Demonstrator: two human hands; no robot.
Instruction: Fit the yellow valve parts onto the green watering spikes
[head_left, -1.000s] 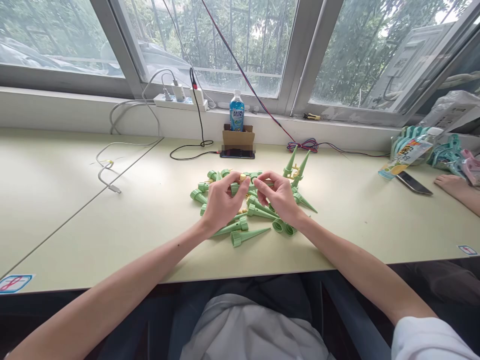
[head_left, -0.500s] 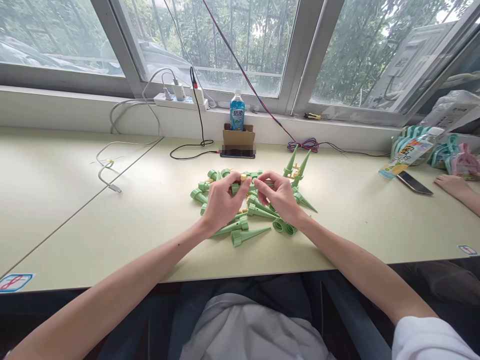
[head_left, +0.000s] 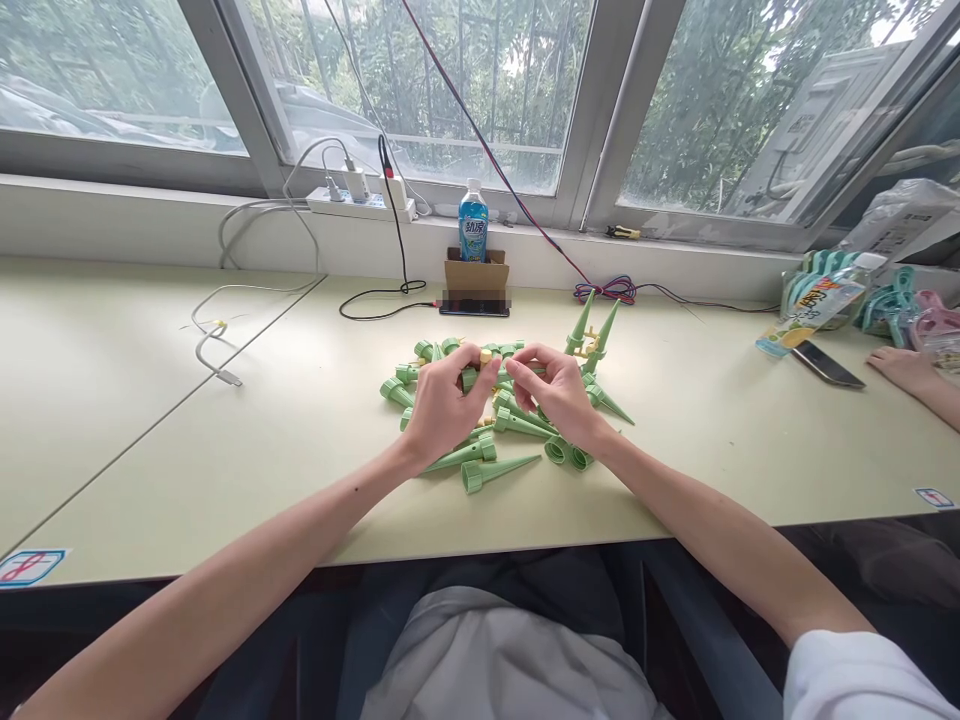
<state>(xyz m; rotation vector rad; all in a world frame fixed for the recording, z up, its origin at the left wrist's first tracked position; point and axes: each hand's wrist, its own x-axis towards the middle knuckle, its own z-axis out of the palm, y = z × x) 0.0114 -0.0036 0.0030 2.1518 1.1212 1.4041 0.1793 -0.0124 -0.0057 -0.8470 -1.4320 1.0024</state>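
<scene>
Pale table [head_left: 712, 420]; left hand [head_left: 446, 402] (nearly closed) pinches yellow piece [head_left: 485, 356].

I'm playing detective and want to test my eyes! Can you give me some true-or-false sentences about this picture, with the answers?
1. The person's left hand holds a small yellow plastic piece. True.
2. All the pointed green plastic cones lie flat. False: two at the back right point upward.
3. The white-capped blue plastic bottle lies on its side. False: it stands upright.
4. Another person's hand rests at the right side of the smooth, pale table. True.
5. The long white plastic power strip is right of the bottle. False: it is to the left.
</scene>
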